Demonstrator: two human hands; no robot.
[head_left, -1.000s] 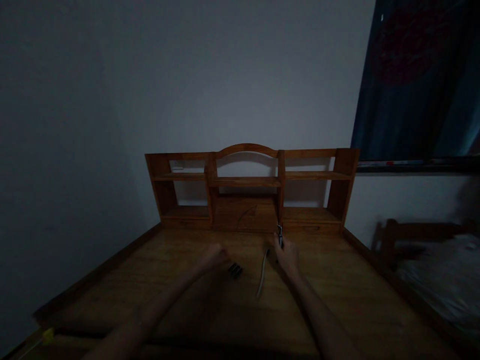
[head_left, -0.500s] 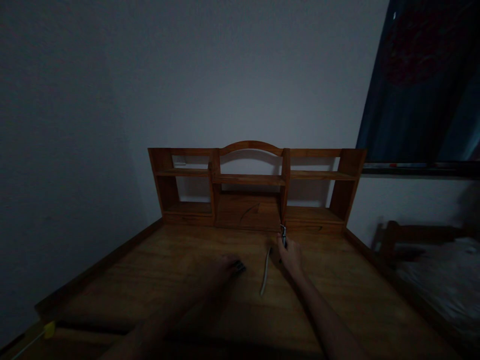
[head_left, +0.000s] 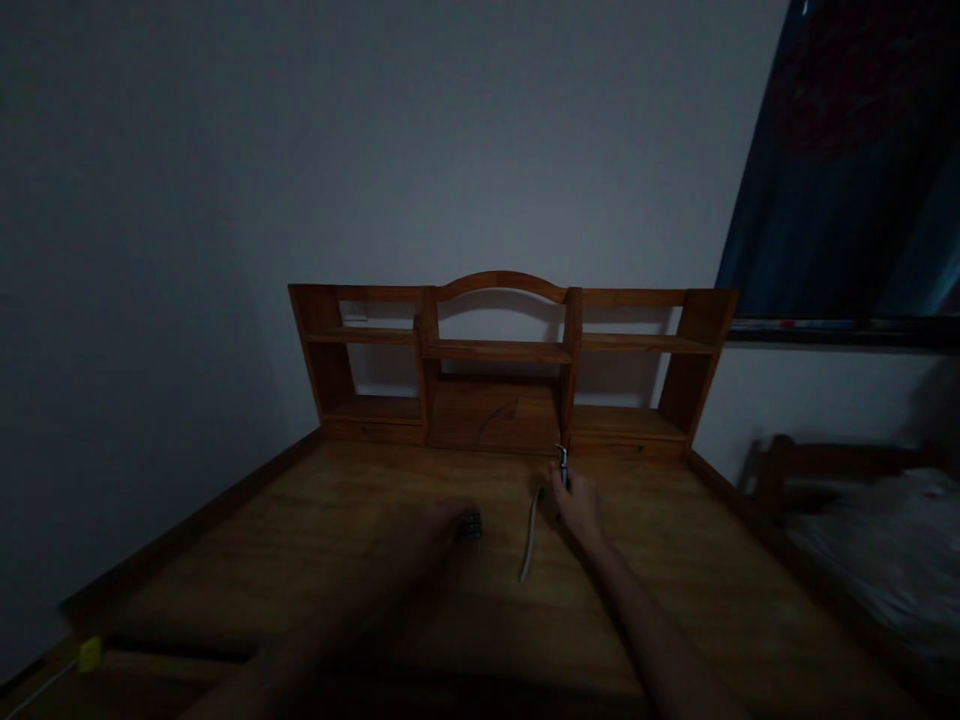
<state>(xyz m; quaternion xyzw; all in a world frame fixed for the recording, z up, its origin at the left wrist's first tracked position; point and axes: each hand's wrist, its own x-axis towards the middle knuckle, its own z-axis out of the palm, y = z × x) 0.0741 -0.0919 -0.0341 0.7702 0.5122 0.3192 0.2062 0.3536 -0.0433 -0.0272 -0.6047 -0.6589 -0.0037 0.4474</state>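
Observation:
My left hand [head_left: 442,525], somewhat blurred, is closed on a small dark block with rows of lighter marks [head_left: 470,525], just above or on the desktop. In my right hand [head_left: 577,503] is a slim hand tool with a bright, hooked metal tip and a darker body [head_left: 564,470]. Its tip points away toward the shelf; its exact kind is too dim to tell. Between the hands, nearer the right one, a short pale cable [head_left: 529,545] with a dark far end lies on the desktop.
A wooden desk [head_left: 375,480] has raised side edges and a shelf unit [head_left: 499,351] along its back. A yellow object [head_left: 90,654] with a pale cord sits at the front left corner. Bedding [head_left: 892,540] on a wooden bed lies to the right, below a dark curtain [head_left: 847,200].
My left hand has shifted slightly left and turned the dark block, so its rows of marks face me more. The right hand keeps the tool in nearly the same place.

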